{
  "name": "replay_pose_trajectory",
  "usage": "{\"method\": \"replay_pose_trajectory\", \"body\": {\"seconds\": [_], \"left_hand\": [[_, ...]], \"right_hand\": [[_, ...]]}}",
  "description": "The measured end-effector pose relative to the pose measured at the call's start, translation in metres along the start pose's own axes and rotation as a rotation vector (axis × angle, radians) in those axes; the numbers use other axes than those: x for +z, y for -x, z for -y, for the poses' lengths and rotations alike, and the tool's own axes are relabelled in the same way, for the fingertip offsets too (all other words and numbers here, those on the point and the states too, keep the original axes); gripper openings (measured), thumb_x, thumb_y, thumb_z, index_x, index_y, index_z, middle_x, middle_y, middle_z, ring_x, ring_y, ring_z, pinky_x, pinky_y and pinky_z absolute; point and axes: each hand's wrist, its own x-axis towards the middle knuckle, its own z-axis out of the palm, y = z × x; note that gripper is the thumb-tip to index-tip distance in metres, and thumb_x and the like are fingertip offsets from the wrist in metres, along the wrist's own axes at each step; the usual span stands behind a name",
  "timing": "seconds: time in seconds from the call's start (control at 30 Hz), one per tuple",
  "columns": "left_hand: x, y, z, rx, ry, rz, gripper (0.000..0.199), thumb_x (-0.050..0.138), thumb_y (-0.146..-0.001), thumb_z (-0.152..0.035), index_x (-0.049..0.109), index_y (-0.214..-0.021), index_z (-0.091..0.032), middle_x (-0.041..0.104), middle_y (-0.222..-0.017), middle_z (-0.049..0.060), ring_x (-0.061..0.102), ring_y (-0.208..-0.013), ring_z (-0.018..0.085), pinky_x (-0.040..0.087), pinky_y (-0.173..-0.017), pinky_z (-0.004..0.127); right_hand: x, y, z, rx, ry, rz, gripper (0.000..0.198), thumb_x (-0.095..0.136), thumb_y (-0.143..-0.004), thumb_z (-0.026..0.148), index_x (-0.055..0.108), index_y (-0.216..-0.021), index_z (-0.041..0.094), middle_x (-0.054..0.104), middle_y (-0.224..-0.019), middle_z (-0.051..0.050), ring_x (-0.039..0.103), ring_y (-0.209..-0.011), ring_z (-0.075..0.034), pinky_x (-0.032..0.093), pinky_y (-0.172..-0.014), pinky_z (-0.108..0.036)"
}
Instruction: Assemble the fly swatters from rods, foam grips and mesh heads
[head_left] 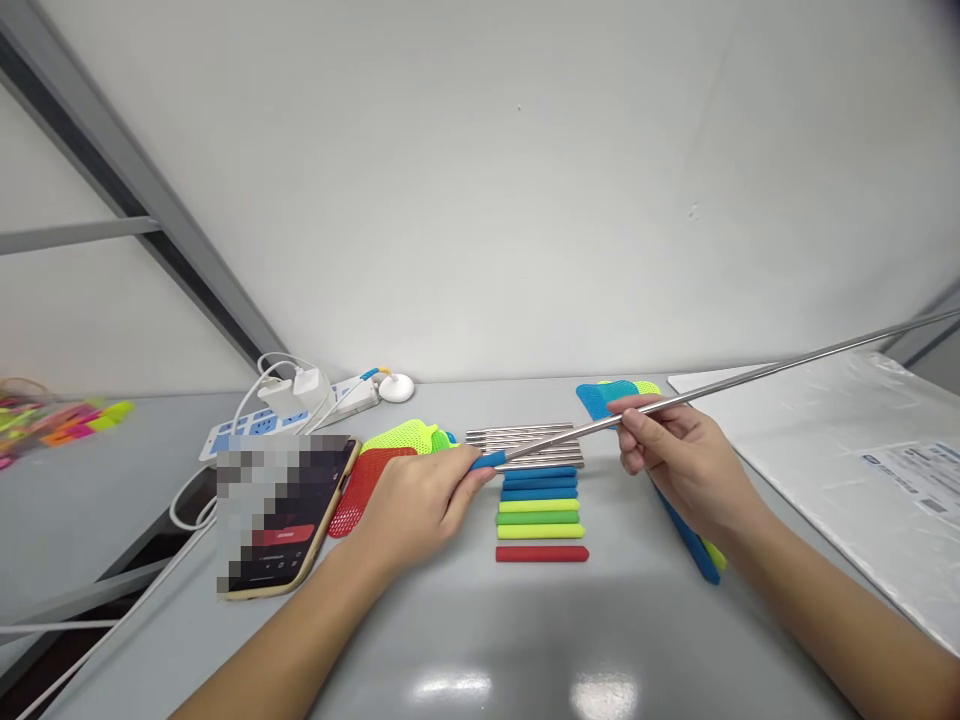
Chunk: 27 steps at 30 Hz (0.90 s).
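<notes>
**A long rod stretched between my hands**

The rod (750, 375) is drawn out thin and long, running off past the right edge of view, so I cannot see its far tip. I judge that to be the main hazard: a tip I am not watching could catch the wall or the plastic-wrapped sheet (862, 440) lying under it on the right. A section this slender could also bend if my two hands pull out of line with each other, and its polished metal could slip through my right fingers if I loosen them.

My left hand (420, 505) is closed around the blue grip (489, 460) at the rod's near end, thumb and fingers wrapped over it, with only the end of the grip showing. My right hand (679, 455) is pinched narrowly on the bare metal further along, fingertips on top and thumb beneath, the rod passing through them.

The rod hangs above the table (525, 640), slanting up from left to right. Just beneath it lie a row of collapsed rods (525, 440) and a stack of coloured grips (540, 510), blue, green, yellow and red. A dropped end could scatter them. Mesh swatter heads (390, 455) lie beside my left hand, more of them under my right, and a phone (289, 520) rests near my left wrist.
</notes>
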Motion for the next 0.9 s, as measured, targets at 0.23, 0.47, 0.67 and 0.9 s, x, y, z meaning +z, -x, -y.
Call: {"method": "replay_pose_trajectory", "body": {"seconds": [0.23, 0.47, 0.67, 0.9], "left_hand": [[0.004, 0.002, -0.006, 0.01, -0.039, 0.044, 0.035, 0.032, -0.1, -0.035, 0.057, -0.082, -0.019, 0.062, -0.058, 0.0, 0.054, -0.048, 0.014, 0.026, -0.048, 0.027], [0.006, 0.007, -0.029, 0.091, 0.005, 0.012, 0.027, 0.036, -0.1, -0.03, 0.054, -0.082, -0.018, 0.061, -0.056, -0.002, 0.054, -0.044, 0.014, 0.02, -0.045, 0.027], [0.004, 0.004, -0.026, 0.115, 0.032, -0.01, 0.029, 0.038, -0.099, -0.03, 0.054, -0.078, -0.019, 0.058, -0.055, -0.003, 0.05, -0.043, 0.012, 0.021, -0.045, 0.026], [-0.008, 0.001, -0.005, 0.15, 0.01, -0.091, 0.033, 0.039, -0.099, -0.033, 0.059, -0.077, -0.018, 0.056, -0.055, -0.002, 0.05, -0.047, 0.013, 0.028, -0.048, 0.027]], "right_hand": [[0.003, -0.002, -0.007, -0.026, 0.118, 0.04, 0.021, 0.072, -0.081, 0.041, 0.073, -0.09, 0.022, 0.062, -0.066, -0.001, 0.052, -0.057, -0.012, 0.044, -0.052, -0.025], [0.024, 0.016, -0.016, 0.017, 0.201, 0.166, 0.02, 0.077, -0.074, 0.041, 0.076, -0.085, 0.024, 0.071, -0.082, -0.004, 0.06, -0.062, -0.014, 0.051, -0.054, -0.028], [0.026, 0.018, -0.012, 0.021, 0.206, 0.195, 0.02, 0.078, -0.073, 0.039, 0.076, -0.087, 0.025, 0.07, -0.075, -0.003, 0.064, -0.063, -0.016, 0.055, -0.058, -0.031], [0.005, 0.009, 0.01, -0.053, 0.229, 0.129, 0.017, 0.08, -0.072, 0.035, 0.075, -0.086, 0.026, 0.068, -0.07, -0.003, 0.063, -0.061, -0.017, 0.055, -0.056, -0.031]]}}
